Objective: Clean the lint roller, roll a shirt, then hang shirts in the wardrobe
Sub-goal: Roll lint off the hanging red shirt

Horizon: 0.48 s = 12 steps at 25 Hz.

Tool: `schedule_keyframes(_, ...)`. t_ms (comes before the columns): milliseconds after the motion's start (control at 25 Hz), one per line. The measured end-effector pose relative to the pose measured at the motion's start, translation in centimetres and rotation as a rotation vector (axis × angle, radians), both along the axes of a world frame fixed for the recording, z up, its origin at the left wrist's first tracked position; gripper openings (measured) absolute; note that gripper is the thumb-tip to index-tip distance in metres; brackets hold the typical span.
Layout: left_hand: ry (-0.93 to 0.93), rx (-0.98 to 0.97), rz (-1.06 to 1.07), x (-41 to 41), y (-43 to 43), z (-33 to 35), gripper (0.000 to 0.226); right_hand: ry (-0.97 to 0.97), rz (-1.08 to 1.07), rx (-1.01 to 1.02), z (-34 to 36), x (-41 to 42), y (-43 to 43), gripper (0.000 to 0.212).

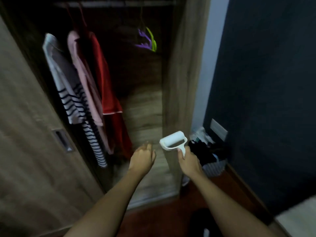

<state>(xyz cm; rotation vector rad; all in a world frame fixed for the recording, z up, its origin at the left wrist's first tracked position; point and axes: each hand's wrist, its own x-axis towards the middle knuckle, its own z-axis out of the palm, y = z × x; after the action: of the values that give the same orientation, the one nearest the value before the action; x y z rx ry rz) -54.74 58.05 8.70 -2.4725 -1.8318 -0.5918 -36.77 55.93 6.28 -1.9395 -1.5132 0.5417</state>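
1. The right hand (188, 160) clenched the short handle of the white lint roller (173, 140), with the thumb laid up along the handle and the roll held crosswise above the knuckles.
2. The left hand (143, 157) held nothing. Its fingers were loosely bent, near the roller but apart from it, and motion blur softened them.
3. Both hands were raised in front of the open wardrobe (177, 82), low by its right side panel.
4. Inside on the left, a navy-striped white shirt (71, 103), a pink garment (85, 82) and a red garment (106, 86) hung pressed together from the rail (119, 3).
5. Further right hung a purple hanger (144, 40) and a green hanger (153, 40), touching.
6. The sliding door (25, 134) stood at the left.
7. A basket (214, 168) of dark clothes sat on the floor right of the wardrobe, behind the right hand.
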Motion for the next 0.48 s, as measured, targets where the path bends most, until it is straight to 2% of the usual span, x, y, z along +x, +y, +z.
schedule_keyframes(160,-0.013,-0.155,-0.166,6.4,-6.9,-2.4,0.052,0.002,-0.112,-0.114,-3.6,6.4,-10.3,0.034)
schedule_keyframes(360,0.05,-0.332,-0.422,17.1,-14.0,-5.9,0.07,-0.022,-0.394,-0.173,-7.2,17.7,-22.5,0.037)
schedule_keyframes(480,0.125,-0.327,-0.525,24.5,-17.7,-7.0,0.061,0.002,-0.558,-0.222,-8.5,25.0,-28.4,0.046)
